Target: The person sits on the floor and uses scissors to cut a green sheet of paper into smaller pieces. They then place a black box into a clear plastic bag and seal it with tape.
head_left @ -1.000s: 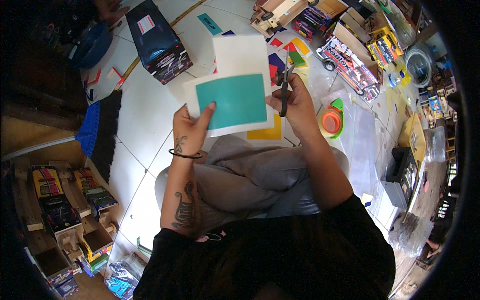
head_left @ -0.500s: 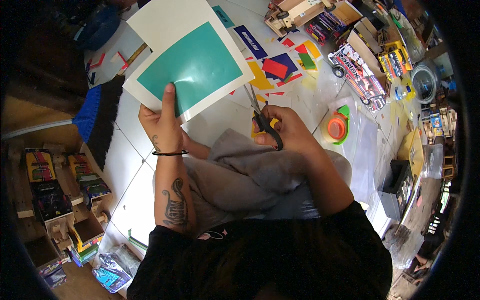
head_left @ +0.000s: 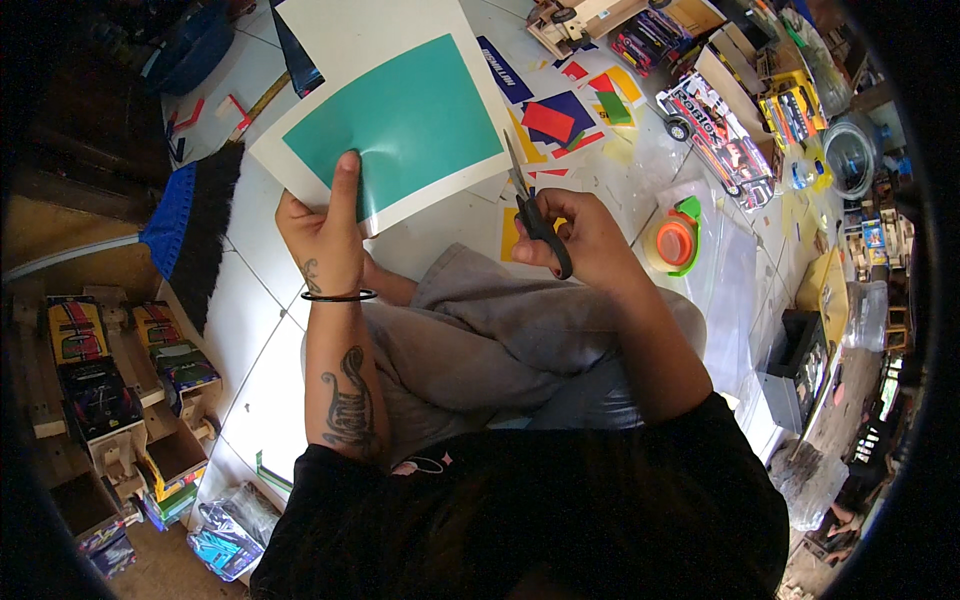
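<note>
My left hand point(head_left: 325, 230) grips the lower edge of a cream sheet with a teal panel point(head_left: 410, 130), its thumb pressed on the front. The fingers behind the sheet are hidden. In my right hand point(head_left: 585, 240) is a pair of scissors with black handles point(head_left: 545, 235). Their blades point up and away, close to the sheet's right edge; whether they touch it I cannot tell. Beyond the scissors, red, yellow, blue and green sheet pieces point(head_left: 555, 118) lie scattered on the white tiles.
A tape roll in a green and orange holder point(head_left: 675, 240) lies to the right, beside clear plastic sheets point(head_left: 728, 300). Toy trucks point(head_left: 715, 135) stand at the far right, others point(head_left: 95, 385) at the left. A broom with a blue head point(head_left: 172, 215) lies at the left.
The sheet has shifted slightly right and up in my left hand. My right hand has moved a little right, and the scissors now stand near the sheet's right edge.
</note>
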